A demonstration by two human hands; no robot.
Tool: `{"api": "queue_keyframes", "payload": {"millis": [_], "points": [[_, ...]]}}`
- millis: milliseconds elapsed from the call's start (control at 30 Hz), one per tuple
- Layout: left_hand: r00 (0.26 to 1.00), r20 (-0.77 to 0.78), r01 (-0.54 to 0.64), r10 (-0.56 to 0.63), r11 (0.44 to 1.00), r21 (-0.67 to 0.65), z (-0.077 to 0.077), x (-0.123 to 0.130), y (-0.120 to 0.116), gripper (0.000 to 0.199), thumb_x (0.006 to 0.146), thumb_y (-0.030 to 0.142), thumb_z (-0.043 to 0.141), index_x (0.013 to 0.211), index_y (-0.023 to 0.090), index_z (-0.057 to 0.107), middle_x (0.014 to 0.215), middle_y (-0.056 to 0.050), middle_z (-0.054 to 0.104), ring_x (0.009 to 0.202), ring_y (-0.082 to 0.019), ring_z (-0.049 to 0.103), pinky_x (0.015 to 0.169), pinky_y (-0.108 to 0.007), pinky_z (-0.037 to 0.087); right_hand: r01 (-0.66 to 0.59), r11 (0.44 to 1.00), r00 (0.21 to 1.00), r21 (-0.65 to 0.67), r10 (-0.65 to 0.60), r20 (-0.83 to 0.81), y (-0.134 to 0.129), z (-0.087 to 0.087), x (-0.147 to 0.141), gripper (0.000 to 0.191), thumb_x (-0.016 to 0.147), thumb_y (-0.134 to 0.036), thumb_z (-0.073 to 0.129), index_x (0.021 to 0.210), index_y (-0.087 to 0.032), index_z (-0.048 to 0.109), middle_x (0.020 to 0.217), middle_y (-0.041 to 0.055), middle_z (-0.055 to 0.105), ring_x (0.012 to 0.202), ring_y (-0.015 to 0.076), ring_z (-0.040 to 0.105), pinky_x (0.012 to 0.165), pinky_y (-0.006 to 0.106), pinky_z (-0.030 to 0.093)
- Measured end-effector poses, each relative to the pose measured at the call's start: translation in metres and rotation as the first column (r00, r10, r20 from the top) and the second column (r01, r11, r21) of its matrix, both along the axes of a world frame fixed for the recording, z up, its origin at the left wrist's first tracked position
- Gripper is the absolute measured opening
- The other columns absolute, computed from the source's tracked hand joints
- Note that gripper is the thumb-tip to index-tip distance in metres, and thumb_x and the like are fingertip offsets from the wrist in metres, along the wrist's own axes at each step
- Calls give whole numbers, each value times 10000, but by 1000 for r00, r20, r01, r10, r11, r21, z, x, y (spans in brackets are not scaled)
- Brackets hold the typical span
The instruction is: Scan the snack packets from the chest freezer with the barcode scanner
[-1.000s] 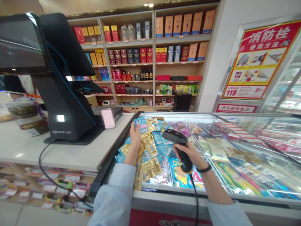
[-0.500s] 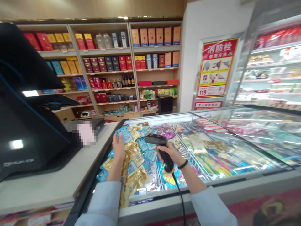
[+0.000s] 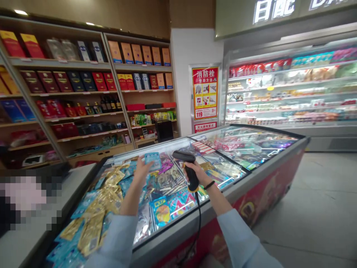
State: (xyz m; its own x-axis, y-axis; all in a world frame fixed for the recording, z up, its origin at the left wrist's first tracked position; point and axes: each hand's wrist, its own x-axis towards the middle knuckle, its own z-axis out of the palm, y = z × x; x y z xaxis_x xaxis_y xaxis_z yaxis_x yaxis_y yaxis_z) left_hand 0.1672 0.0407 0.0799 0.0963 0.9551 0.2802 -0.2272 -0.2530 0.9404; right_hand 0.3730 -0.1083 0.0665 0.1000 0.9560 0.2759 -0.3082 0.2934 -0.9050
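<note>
Blue packet point(image 3: 153, 160) now sat just beyond the open, spread left hand point(image 3: 141, 172) above a shop freezer point(image 3: 237, 186), while the right hand point(image 3: 199, 173) gripped a corded barcode scanner point(image 3: 182, 156) by its handle, head raised, its cord point(image 3: 199, 219) hanging past the freezer's front.

This is a shop: tall wooden wall shelves point(image 3: 64, 93) lined with red and gold boxed liquor and bottles, a long glass-topped chest freezer with a red base point(image 3: 264, 197) holding bright packaged snacks point(image 3: 161, 208) — and a lit, glass-fronted refrigerated display case point(image 3: 281, 96) stocked behind.
</note>
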Motion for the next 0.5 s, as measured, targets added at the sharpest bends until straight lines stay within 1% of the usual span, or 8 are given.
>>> {"api": "queue_keyframes", "payload": {"millis": [33, 100, 200, 267, 333, 433, 500], "points": [[998, -10, 61, -61, 997, -38, -3, 25, -7, 540, 655, 131, 765, 1128, 219, 517, 862, -34, 702, 771, -208, 707, 769, -424, 588, 42, 999, 999, 2, -42, -13, -8, -2, 16, 365, 702, -494, 726, 768, -162, 590, 514, -32, 583, 375, 115, 538, 356, 216, 432], [989, -27, 145, -148, 985, -99, -16, 69, -20, 587, 655, 111, 759, 1177, 210, 509, 905, -45, 706, 829, -213, 708, 799, -399, 580, 119, 993, 992, -3, -119, -45, -23, -9, 48, 360, 701, -490, 728, 772, -164, 594, 515, -33, 580, 369, 114, 536, 352, 215, 430], [975, -49, 208, -215, 970, -128, -44, 119, -35, 680, 677, 107, 742, 1295, 185, 468, 995, -83, 708, 905, -231, 703, 832, -389, 565, 219, 975, 970, -24, -221, -107, -42, -26, 90, 349, 704, -492, 719, 773, -173, 598, 511, -36, 573, 356, 110, 513, 339, 216, 416], [968, -71, 230, -239, 966, -117, -62, 142, -40, 720, 698, 118, 725, 1355, 192, 439, 1072, -97, 702, 962, -233, 694, 871, -383, 550, 277, 960, 947, -46, -281, -156, -51, -39, 113, 343, 701, -497, 714, 766, -180, 600, 504, -38, 564, 355, 108, 499, 333, 215, 403], [965, -118, 227, -236, 970, -82, -77, 160, -41, 739, 709, 130, 713, 1387, 211, 428, 1148, -100, 687, 1021, -234, 678, 919, -384, 527, 325, 943, 918, -74, -333, -213, -56, -53, 130, 346, 684, -501, 721, 749, -185, 597, 498, -38, 554, 362, 106, 492, 336, 213, 398], [952, -249, 182, -176, 983, -1, -91, 180, -41, 753, 709, 119, 692, 1407, 223, 430, 1265, -112, 641, 1109, -255, 643, 997, -419, 479, 371, 923, 875, -103, -385, -293, -60, -72, 146, 351, 655, -503, 740, 727, -193, 592, 491, -40, 537, 372, 103, 484, 350, 210, 396], [911, -383, 198, -152, 977, 82, -97, 189, -42, 727, 719, 115, 671, 1404, 215, 449, 1310, -121, 612, 1182, -272, 600, 1047, -439, 438, 390, 915, 855, -107, -403, -327, -59, -80, 151, 346, 645, -494, 749, 725, -195, 593, 492, -39, 533, 378, 101, 480, 358, 209, 393]]}}
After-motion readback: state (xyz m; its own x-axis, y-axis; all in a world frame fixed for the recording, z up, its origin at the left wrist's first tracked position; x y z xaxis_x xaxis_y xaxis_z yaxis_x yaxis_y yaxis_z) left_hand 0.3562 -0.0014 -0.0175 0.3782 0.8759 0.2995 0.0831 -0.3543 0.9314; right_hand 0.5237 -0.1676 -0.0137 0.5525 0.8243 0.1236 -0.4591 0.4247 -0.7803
